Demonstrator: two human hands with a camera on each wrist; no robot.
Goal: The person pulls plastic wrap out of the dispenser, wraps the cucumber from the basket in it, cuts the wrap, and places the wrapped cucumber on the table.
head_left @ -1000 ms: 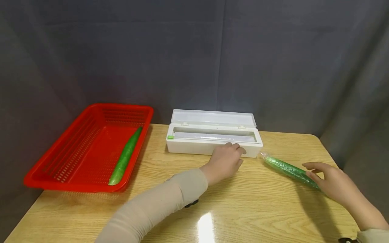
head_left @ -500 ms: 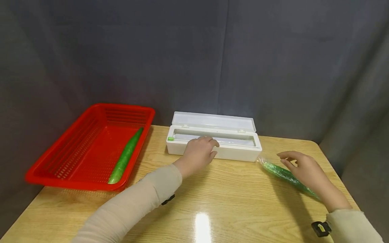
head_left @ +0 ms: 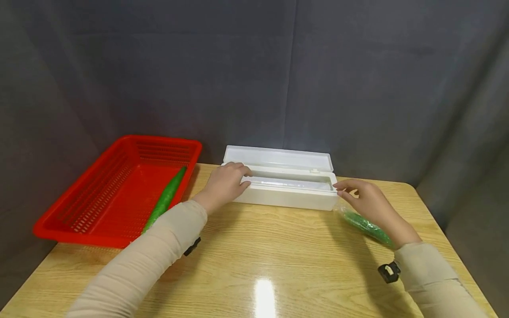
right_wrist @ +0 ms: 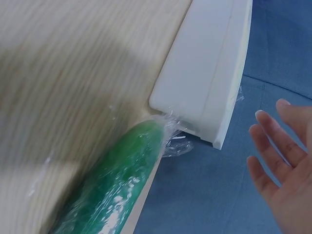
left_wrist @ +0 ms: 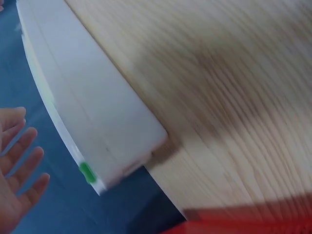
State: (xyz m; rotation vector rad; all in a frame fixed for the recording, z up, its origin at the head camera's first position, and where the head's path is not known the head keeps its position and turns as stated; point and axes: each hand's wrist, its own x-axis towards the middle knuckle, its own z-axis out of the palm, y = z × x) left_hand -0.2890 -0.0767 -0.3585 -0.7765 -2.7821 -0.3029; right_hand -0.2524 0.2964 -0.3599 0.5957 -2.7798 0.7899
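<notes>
A white cling film dispenser box (head_left: 286, 198) stands at the back of the table with its lid (head_left: 278, 159) raised and a film roll (head_left: 288, 182) inside. My left hand (head_left: 226, 183) hovers at the box's left end, fingers relaxed and holding nothing; a green slider (left_wrist: 87, 172) shows there in the left wrist view. Over the box's right end reaches my right hand (head_left: 366, 198), its fingers loosely bent and empty. Below that hand lies a film-wrapped cucumber (right_wrist: 117, 180), its twisted film end close to the box corner.
To the left, a red plastic basket (head_left: 119, 242) holds one unwrapped cucumber (head_left: 169, 190), partly hidden by my left sleeve. A dark curtain (head_left: 254, 79) hangs right behind the wooden table (head_left: 294, 247).
My left hand has moved left along the box to its left end. The right hand has left the wrapped cucumber and moved left to the box's right end.
</notes>
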